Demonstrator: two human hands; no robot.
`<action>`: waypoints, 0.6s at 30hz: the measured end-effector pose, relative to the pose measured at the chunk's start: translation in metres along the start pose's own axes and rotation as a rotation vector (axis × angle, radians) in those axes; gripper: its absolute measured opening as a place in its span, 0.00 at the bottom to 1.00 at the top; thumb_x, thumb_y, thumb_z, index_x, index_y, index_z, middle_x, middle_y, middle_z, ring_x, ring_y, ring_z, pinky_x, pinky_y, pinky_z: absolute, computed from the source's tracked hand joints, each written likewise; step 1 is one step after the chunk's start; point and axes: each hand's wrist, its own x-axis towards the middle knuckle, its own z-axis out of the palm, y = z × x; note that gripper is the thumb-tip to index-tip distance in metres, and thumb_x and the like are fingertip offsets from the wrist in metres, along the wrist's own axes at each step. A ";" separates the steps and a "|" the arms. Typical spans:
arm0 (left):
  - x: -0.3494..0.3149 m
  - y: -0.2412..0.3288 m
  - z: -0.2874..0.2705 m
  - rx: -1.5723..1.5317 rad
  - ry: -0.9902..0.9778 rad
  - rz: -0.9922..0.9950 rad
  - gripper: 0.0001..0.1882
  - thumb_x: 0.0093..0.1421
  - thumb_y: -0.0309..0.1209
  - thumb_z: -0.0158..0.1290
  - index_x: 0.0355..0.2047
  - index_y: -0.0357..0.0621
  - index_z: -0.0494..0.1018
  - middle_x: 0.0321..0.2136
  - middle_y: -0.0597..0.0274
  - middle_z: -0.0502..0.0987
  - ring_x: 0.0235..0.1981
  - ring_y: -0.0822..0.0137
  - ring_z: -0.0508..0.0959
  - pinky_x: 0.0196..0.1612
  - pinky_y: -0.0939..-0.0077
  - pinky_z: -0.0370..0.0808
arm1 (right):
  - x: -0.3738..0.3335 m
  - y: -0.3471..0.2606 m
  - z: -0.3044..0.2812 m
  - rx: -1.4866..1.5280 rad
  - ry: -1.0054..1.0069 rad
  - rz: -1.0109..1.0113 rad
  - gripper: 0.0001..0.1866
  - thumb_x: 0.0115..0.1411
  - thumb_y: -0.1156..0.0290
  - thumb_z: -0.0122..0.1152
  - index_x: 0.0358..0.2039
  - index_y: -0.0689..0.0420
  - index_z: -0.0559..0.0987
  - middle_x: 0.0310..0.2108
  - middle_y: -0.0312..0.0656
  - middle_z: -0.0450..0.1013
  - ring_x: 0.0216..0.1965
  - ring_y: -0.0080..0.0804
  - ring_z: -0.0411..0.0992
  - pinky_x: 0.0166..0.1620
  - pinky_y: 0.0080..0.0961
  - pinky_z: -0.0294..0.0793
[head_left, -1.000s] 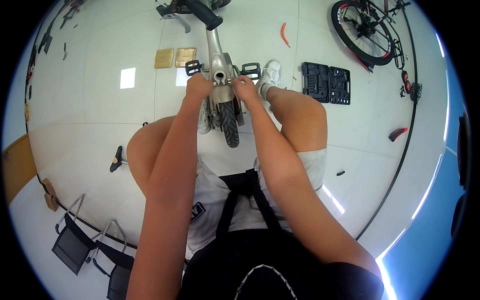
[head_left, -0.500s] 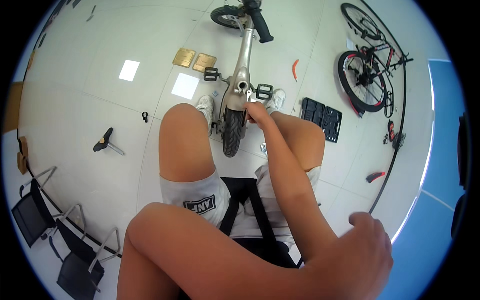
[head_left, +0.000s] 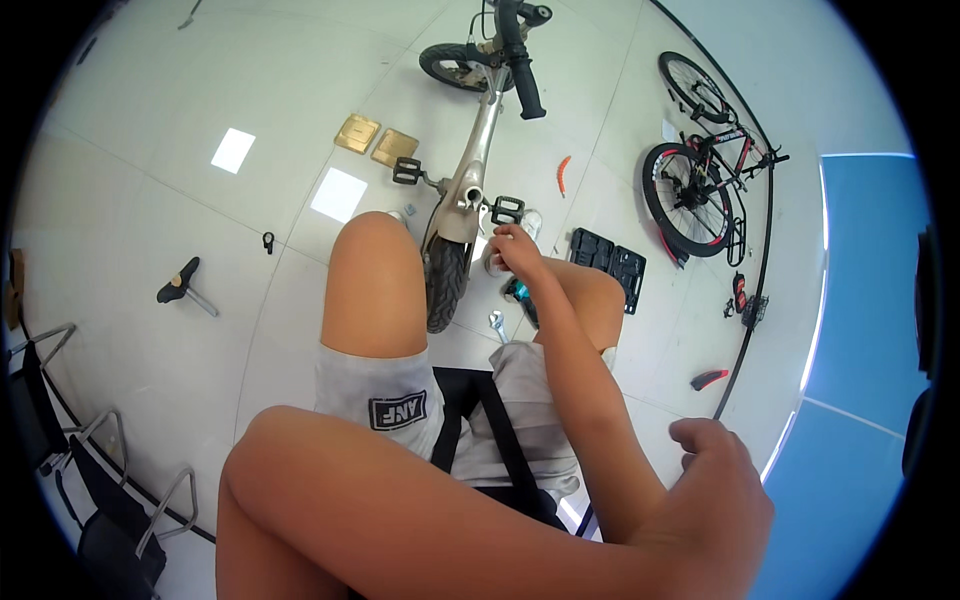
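A small silver bike [head_left: 485, 130] with its seat off stands before my knees, rear tire [head_left: 447, 285] toward me. A silver wrench [head_left: 484, 217] sits against its right side, beside the open seat tube [head_left: 473, 196]. My right hand [head_left: 516, 252] hovers just right of the wrench, fingers loosely apart, seemingly holding nothing. My left arm crosses in front of me. Its hand [head_left: 725, 490] hangs at the right over my right upper arm, thumb apart from the fingers, nothing seen in it. An adjustable wrench [head_left: 497, 323] lies on the floor near my right knee.
A black tool case [head_left: 606, 265] lies open right of my knee. A larger black and red bike [head_left: 700, 190] lies farther right. Left are a saddle with post [head_left: 187, 287], a black clamp [head_left: 268, 242], golden boxes [head_left: 357, 134] and chairs [head_left: 110, 520].
My right hand has come away from the wrench toward the right; the wrench stays at the bike. The view has shifted, baring the adjustable wrench. My left hand stays at the right.
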 end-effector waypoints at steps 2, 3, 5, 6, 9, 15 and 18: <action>0.002 0.010 0.000 0.019 -0.048 0.011 0.11 0.57 0.34 0.56 0.37 0.45 0.82 0.35 0.60 0.82 0.38 0.66 0.80 0.43 0.67 0.74 | -0.008 -0.002 -0.010 0.082 -0.049 -0.023 0.16 0.61 0.74 0.56 0.50 0.59 0.70 0.29 0.37 0.70 0.26 0.23 0.69 0.28 0.21 0.69; 0.003 0.004 -0.001 0.002 -0.081 0.041 0.11 0.57 0.34 0.56 0.37 0.45 0.82 0.35 0.60 0.82 0.38 0.66 0.80 0.43 0.67 0.74 | -0.036 -0.007 -0.020 0.082 -0.005 -0.014 0.16 0.61 0.75 0.56 0.50 0.60 0.71 0.29 0.37 0.70 0.26 0.24 0.69 0.30 0.21 0.70; -0.001 0.022 -0.004 0.019 -0.133 0.016 0.11 0.57 0.35 0.56 0.37 0.46 0.82 0.35 0.60 0.82 0.38 0.66 0.80 0.42 0.68 0.74 | -0.062 -0.023 -0.023 -0.137 0.018 -0.223 0.16 0.61 0.73 0.57 0.50 0.60 0.73 0.30 0.37 0.70 0.27 0.24 0.69 0.32 0.21 0.71; -0.004 0.029 -0.003 0.021 -0.164 0.004 0.11 0.57 0.35 0.56 0.37 0.46 0.82 0.35 0.60 0.82 0.38 0.67 0.80 0.42 0.68 0.74 | -0.072 -0.024 -0.029 -0.244 0.036 -0.315 0.17 0.61 0.73 0.57 0.50 0.61 0.73 0.30 0.37 0.70 0.28 0.24 0.70 0.33 0.21 0.71; -0.010 0.046 -0.008 0.059 -0.249 -0.042 0.11 0.56 0.35 0.57 0.37 0.46 0.82 0.34 0.61 0.82 0.38 0.67 0.81 0.42 0.69 0.75 | -0.095 -0.036 -0.061 -0.227 0.055 -0.284 0.18 0.63 0.70 0.56 0.52 0.61 0.75 0.34 0.37 0.72 0.30 0.24 0.70 0.36 0.20 0.72; -0.001 0.070 0.002 0.270 -0.222 -0.104 0.13 0.56 0.34 0.57 0.41 0.44 0.80 0.38 0.58 0.81 0.41 0.66 0.80 0.45 0.70 0.75 | -0.107 -0.020 -0.071 0.096 0.108 -0.397 0.15 0.63 0.71 0.54 0.49 0.61 0.76 0.31 0.37 0.74 0.31 0.22 0.71 0.37 0.20 0.73; 0.004 0.072 0.025 0.386 0.054 -0.246 0.15 0.57 0.32 0.57 0.44 0.43 0.78 0.42 0.56 0.80 0.44 0.63 0.80 0.47 0.70 0.75 | -0.097 -0.009 -0.044 0.109 0.127 -0.512 0.12 0.63 0.73 0.56 0.45 0.62 0.77 0.30 0.37 0.74 0.31 0.23 0.71 0.36 0.19 0.72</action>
